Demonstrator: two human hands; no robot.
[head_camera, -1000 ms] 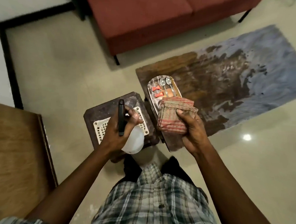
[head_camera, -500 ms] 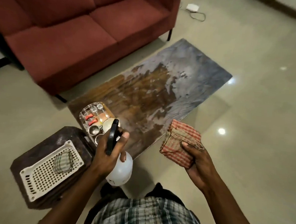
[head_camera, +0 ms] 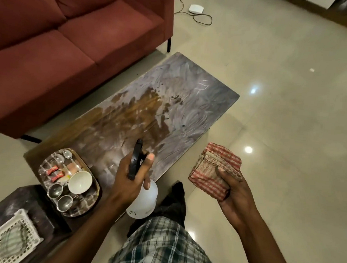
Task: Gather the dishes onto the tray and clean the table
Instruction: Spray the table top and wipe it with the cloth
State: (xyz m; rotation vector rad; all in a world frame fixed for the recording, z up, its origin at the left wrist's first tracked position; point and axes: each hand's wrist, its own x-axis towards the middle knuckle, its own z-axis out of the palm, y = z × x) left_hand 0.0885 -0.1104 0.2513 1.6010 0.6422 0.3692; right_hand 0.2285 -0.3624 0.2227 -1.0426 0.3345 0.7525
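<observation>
A low table [head_camera: 141, 117] stretches from lower left to upper right, its top streaked and smeared. At its near left end sits a steel tray [head_camera: 46, 165] with a white bowl [head_camera: 80, 182], two small steel cups [head_camera: 55, 190], spoons [head_camera: 67, 154] and red sachets [head_camera: 52, 169]. My left hand [head_camera: 129, 181] grips a white spray bottle [head_camera: 145, 200] with a black trigger head, held over the table's near edge. My right hand [head_camera: 235, 193] holds a folded red checked cloth [head_camera: 215, 169] off the table's right side, above the floor.
A red sofa [head_camera: 72, 45] stands behind the table. A dark stool [head_camera: 24, 202] at lower left carries a white perforated basket [head_camera: 8, 241] with a cloth in it. A white device with a cable [head_camera: 196, 9] lies on the tiled floor at the back.
The view swung right and up along the table. My right hand carried the cloth off the tray to the table's right side. The spray bottle moved from over the stool to over the table.
</observation>
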